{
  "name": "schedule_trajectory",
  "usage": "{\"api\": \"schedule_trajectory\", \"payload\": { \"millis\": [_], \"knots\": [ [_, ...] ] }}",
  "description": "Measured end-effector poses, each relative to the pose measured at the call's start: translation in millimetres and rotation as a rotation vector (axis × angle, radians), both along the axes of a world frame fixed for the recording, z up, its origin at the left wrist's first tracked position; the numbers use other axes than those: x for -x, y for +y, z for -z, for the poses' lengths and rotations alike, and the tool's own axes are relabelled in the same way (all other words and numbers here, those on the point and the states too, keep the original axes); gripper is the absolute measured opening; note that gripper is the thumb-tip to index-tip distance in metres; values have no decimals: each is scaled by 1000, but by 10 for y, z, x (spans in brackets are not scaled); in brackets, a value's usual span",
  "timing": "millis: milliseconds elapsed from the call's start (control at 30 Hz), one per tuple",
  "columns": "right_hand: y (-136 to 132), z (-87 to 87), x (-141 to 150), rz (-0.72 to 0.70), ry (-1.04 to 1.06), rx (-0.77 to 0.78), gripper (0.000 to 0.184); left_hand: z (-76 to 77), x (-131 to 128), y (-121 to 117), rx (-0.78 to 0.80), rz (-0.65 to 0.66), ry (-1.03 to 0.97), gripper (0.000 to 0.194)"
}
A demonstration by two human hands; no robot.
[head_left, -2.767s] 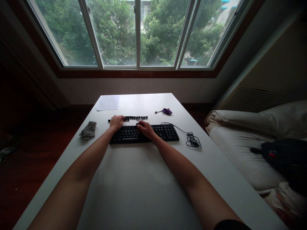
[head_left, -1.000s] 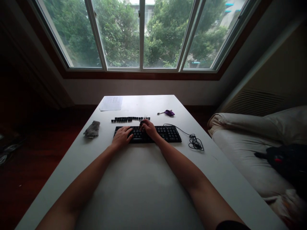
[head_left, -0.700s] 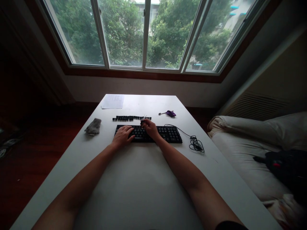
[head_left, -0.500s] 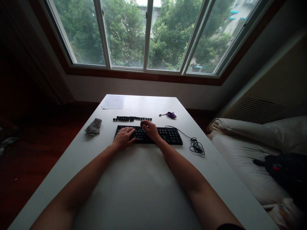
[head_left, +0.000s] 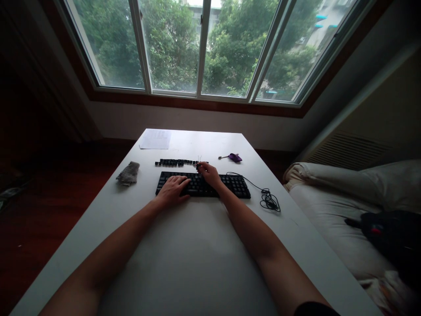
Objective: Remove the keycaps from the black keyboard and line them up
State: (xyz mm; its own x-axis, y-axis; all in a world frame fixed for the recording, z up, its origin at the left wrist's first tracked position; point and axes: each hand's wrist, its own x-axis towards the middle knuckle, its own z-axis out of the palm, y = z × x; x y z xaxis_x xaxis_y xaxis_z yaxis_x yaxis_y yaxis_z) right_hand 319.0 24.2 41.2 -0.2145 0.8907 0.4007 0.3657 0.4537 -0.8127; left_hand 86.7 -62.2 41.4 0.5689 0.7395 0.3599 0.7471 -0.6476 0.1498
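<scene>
A black keyboard (head_left: 235, 186) lies across the white table in front of me. My left hand (head_left: 173, 188) rests flat on its left part, fingers spread over the keys. Above the keyboard's back edge, my right hand (head_left: 209, 173) is closed in a pinch on a small dark keycap puller (head_left: 199, 159), whose thin wire prongs point up and away from me. Whether a keycap sits in it is too small to tell. Just behind the keyboard stands a row of loose black keycaps (head_left: 171, 163), its right end close to my right fingertips.
A grey cloth (head_left: 128, 174) lies to the left and a sheet of paper (head_left: 155, 139) at the far left corner. A purple object with a small brush (head_left: 234, 157) lies at back right. The coiled cable (head_left: 270, 202) is right of the keyboard. A sofa (head_left: 329, 219) stands beside the table.
My right hand has moved slightly away from me and to the right, towards the row of keycaps. The wire prongs now stand out above it. My left hand has shifted a little to the right.
</scene>
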Motion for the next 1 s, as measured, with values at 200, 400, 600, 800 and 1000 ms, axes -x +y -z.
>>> {"api": "schedule_trajectory", "payload": {
  "millis": [200, 400, 600, 800, 1000],
  "knots": [
    [17, 42, 12, -59, -19, 42, 30, -11, 2, -3, 3, 0, 4, 71],
    [-44, 35, 28, -58, -93, -64, 25, -18, -2, 13, -9, -1, 21, 68],
    [-111, 0, 34, -24, -141, -151, 19, -66, 69, 78, 14, 10, 47, 68],
    [-178, -37, 94, -43, -129, -180, 22, -152, 186, 97, 53, 24, 71, 68],
    [-130, 13, 89, -41, -60, -132, 25, -158, 226, 113, 64, 44, 83, 73]
  ]
}}
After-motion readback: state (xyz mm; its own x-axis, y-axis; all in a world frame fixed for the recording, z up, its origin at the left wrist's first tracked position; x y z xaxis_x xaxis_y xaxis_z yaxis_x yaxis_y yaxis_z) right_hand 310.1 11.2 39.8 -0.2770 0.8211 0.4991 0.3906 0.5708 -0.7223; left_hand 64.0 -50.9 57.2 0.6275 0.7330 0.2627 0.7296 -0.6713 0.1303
